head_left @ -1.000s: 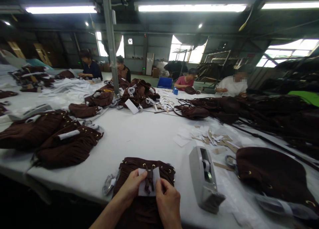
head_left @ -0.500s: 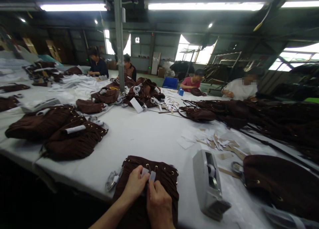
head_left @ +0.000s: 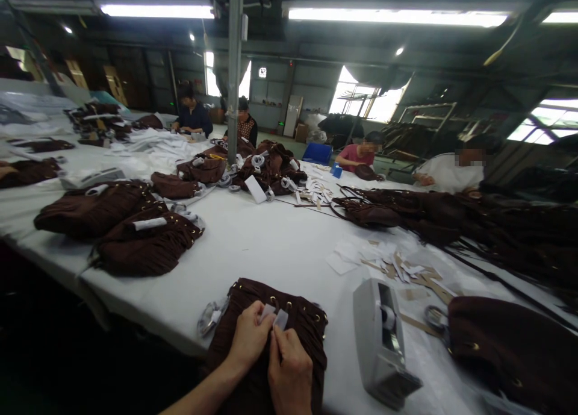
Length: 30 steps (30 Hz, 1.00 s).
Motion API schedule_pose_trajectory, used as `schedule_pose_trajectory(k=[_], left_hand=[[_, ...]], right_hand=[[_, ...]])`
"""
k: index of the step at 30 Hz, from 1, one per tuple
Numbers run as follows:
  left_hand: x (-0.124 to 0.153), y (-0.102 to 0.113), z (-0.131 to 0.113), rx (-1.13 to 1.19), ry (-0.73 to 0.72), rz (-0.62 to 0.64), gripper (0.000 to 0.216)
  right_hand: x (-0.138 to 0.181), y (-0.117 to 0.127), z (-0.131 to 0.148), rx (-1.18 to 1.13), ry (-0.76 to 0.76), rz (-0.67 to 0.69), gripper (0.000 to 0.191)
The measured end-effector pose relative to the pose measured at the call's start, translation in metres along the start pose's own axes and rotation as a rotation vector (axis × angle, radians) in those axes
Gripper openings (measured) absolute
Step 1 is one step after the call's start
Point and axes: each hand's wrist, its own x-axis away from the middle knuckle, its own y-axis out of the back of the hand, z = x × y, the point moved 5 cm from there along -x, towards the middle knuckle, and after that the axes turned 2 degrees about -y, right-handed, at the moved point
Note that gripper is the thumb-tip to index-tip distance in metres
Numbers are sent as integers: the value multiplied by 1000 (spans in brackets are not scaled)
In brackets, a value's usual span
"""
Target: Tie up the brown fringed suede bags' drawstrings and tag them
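Observation:
A dark brown handbag [head_left: 246, 287] with gathered sides and gold eyelets lies in front of me at the table's near edge. Above its upper part, my left hand [head_left: 248, 338] pinches a small whitish strip [head_left: 267, 310] between thumb and fingers. Close beside it, my right hand [head_left: 291, 367] is closed in a pinch at the lower end of another whitish piece [head_left: 280, 320]. Whether the two pieces are joined I cannot tell. My fingertips nearly meet, and the bag's lower part is partly hidden behind my hands and forearms. A clear-wrapped ring [head_left: 208, 318] sits at the bag's left side.
A grey tape dispenser [head_left: 377, 343] stands right of the bag, with another brown bag [head_left: 510, 343] beyond it. Paper scraps [head_left: 401, 267] lie behind the dispenser. Several brown bags [head_left: 149, 240] rest at left. Co-workers sit across the white table [head_left: 271, 240].
My view has swung slightly left, so the scene sits farther right in the picture. Both hands stay at the bag's top, still pinching, with the right-hand piece tilted a little more.

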Motion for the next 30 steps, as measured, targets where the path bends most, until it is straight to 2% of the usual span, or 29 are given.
schedule_pose_trajectory(k=[5, 9, 11, 15, 17, 20, 22, 26, 30], left_hand=[[0, 0, -5, 57, 34, 35, 20], [0, 0, -2, 247, 158, 48, 22], [-1, 0, -2, 321, 214, 63, 22], [-1, 3, -9, 356, 226, 117, 23], [0, 4, -12, 374, 211, 148, 24], [1, 5, -15, 417, 169, 197, 28], [2, 5, -13, 429, 165, 208, 31], [5, 5, -9, 416, 170, 151, 36], [15, 0, -9, 477, 139, 116, 38]], right_hand=[[7, -6, 4, 81, 138, 9, 27], [9, 0, 12, -177, 87, 126, 24], [7, 3, 7, -395, -57, 179, 25], [2, -4, -30, -697, -710, 272, 37], [-5, -11, -39, -777, -864, 360, 42], [-20, -19, -37, -888, -886, 494, 42], [-25, -24, -35, -955, -926, 524, 41], [-29, -34, -34, -999, -961, 481, 37], [-28, -40, -37, -1014, -914, 406, 31]])
